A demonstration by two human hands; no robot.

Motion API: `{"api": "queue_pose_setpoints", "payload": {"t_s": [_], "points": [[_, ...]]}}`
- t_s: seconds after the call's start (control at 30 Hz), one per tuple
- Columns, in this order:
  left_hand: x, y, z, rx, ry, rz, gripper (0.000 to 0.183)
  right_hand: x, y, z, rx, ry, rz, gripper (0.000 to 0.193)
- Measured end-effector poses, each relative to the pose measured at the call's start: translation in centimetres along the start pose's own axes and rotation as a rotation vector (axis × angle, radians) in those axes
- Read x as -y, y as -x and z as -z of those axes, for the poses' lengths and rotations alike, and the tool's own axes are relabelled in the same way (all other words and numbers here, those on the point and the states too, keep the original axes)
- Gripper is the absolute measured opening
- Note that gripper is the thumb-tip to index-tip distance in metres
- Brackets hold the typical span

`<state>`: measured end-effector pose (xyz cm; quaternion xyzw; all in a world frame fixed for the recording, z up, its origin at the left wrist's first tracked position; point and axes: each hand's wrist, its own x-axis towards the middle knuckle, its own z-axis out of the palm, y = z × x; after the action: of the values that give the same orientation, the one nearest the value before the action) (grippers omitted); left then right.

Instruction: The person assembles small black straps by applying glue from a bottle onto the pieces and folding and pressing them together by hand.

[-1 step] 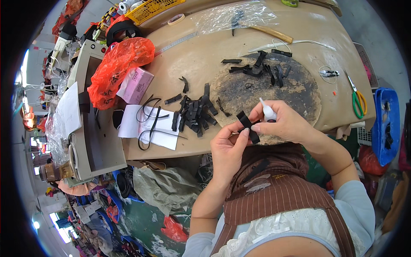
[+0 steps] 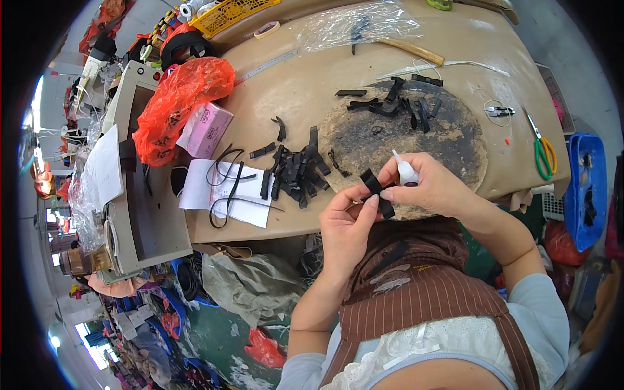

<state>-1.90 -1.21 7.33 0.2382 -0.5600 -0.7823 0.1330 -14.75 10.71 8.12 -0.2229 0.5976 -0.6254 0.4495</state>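
Note:
Both hands meet over the near edge of the table, in front of a round, worn, dark-stained board [image 2: 448,149]. A short black fabric strip [image 2: 370,181], folded or crossed over itself, is pinched in my left hand [image 2: 346,223]. My right hand [image 2: 432,188] has its thumb on the same strip. Tucked in the right hand is a small white bottle [image 2: 407,173] with a thin nozzle pointing up and away; its lower part is hidden by the fingers. Left of the board lies a heap of black strip pieces [image 2: 299,170], and several more black strips [image 2: 390,101] rest on its far part.
An open notebook [image 2: 244,205] with a thin black cord lies left. Beyond it are a pink box [image 2: 207,130] and a red plastic bag [image 2: 182,97]. Scissors [image 2: 543,149] and thread nippers [image 2: 499,111] lie right, a hammer [image 2: 413,51] far back. A blue basket [image 2: 585,195] stands beside the table.

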Motion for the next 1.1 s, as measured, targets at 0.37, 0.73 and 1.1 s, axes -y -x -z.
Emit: {"api": "queue_pose_setpoints", "payload": {"t_s": [0.37,0.73,1.1], "points": [[-0.8,-2.1,4.0,0.307,0.418,0.597,0.017,-1.1,-1.1,1.1,0.109,0.708,1.026,0.017],[0.7,-2.2,2.7,0.25,0.277,0.407,0.01,-0.7,-0.3,1.7,0.125,0.928,1.052,0.018],[0.8,-0.7,1.6,-0.068,0.052,0.017,0.011,1.9,4.5,0.2,-0.022,0.692,0.296,0.025]]}}
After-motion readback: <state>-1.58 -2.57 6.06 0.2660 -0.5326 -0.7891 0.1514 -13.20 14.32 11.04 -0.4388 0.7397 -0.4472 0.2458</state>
